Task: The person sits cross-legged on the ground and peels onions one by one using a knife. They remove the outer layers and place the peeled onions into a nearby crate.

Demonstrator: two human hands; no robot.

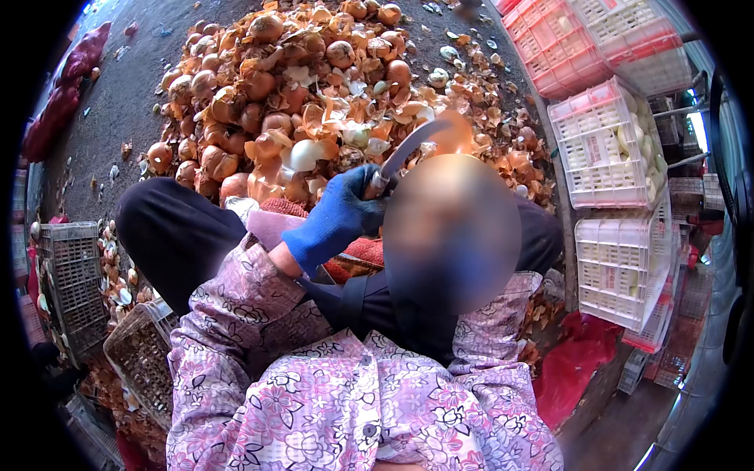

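Observation:
My left hand (347, 215), in a blue glove, is closed around the handle of a knife with a curved blade (412, 141), which points up and right. A round blurred patch hides most of what lies to its right; blue shows faintly inside it, and my right sleeve (500, 300) leads into it, so my right hand cannot be made out. Orange onion skin (456, 132) shows at the blade's tip, above the patch. Beyond my knees rises a large pile of brown onions (259, 85) with loose skins, and a peeled white onion (305, 155) lies at its near side.
Plastic crates (601, 147) stand at the right, one holding pale peeled onions (639, 141). A grey crate (70, 288) and a dirty basket (138, 353) are at the left. Red sacking (577, 365) lies low right; a filled red mesh sack (65, 100) lies upper left.

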